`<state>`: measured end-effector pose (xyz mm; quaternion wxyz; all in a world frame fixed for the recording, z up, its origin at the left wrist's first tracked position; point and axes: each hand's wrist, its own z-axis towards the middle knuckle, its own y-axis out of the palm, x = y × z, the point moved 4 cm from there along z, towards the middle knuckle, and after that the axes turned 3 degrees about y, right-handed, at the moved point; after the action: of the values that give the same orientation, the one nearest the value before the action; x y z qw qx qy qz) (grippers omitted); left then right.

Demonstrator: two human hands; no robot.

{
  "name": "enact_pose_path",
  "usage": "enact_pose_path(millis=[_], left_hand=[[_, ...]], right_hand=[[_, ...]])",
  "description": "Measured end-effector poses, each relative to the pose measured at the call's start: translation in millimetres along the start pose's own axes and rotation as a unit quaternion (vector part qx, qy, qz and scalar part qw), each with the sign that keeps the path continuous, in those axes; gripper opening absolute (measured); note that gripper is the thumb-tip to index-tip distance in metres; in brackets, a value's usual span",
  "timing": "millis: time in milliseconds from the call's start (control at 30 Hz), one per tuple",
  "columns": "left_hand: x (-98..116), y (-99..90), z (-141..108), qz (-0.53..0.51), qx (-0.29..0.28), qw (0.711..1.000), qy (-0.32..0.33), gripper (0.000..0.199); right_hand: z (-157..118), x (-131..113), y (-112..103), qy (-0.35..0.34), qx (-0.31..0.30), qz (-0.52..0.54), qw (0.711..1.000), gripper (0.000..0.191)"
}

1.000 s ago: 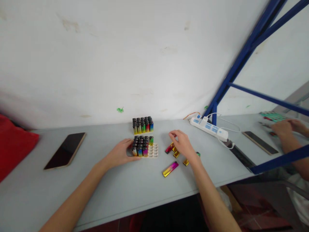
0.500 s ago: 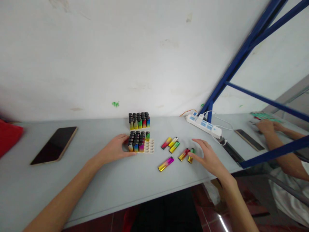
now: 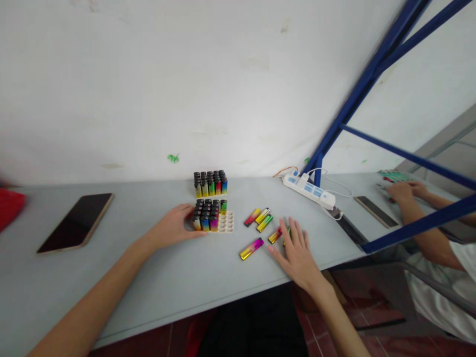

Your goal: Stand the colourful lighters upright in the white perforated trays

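My left hand [image 3: 172, 227] is curved around the left side of a white lighter tray [image 3: 227, 223], with the thumb along its front edge and the other fingers partly hidden behind it. Upright lighters [image 3: 205, 216] with black tops fill the tray's left part; a green lighter [image 3: 223, 207] stands at the back, beside bare holes. My right hand [image 3: 296, 255] lies with fingers spread over a red-and-gold lighter [image 3: 274, 235] and a green lighter mostly covered by the fingers. Left of it rest a purple-and-gold lighter [image 3: 252, 248] and several loose lighters [image 3: 264, 223].
Behind stands a second full block of lighters [image 3: 210, 184] near the wall. A phone [image 3: 75, 222] lies at left, beside red fabric [image 3: 10, 207]. To the right are a white power strip [image 3: 308, 189], a blue metal frame [image 3: 357, 106], another phone [image 3: 376, 211] and a co-worker's hands [image 3: 405, 191].
My right hand has moved left and flattened over the two nearest lighters, fingers now spread. My left hand stays at the tray. The whole view has shifted slightly.
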<state>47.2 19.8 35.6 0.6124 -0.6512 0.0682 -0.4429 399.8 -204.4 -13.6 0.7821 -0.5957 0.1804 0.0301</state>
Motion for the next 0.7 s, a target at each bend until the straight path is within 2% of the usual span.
enact_pose_path(millis=[133,267,400,533,633,700], left_hand=[[0.1,0.0,0.1,-0.006,0.006,1.000,0.010,0.071],[-0.2,0.3,-0.4,-0.003,0.002,1.000,0.008,0.075],[0.4,1.0,-1.0,-0.008,-0.005,1.000,0.004,0.071],[0.7,1.0,-1.3,-0.015,0.003,1.000,0.006,0.062],[-0.1,1.6,-0.9,-0.012,0.004,1.000,0.004,0.065],[-0.8,2.2,-0.3,-0.010,0.002,1.000,0.001,0.068]], right_hand=[[11.3,-46.2,6.5,-0.038,0.020,0.017,0.999,0.101],[45.3,-67.3,9.8,-0.060,-0.004,0.017,0.998,0.088],[74.8,-65.4,14.1,-0.071,-0.031,0.018,0.997,0.078],[84.4,-55.9,10.3,-0.078,-0.026,0.043,0.996,0.075],[86.6,-32.9,-1.4,-0.044,0.014,0.074,0.996,0.068],[88.0,-11.9,-7.0,-0.023,0.016,0.092,0.995,0.075]])
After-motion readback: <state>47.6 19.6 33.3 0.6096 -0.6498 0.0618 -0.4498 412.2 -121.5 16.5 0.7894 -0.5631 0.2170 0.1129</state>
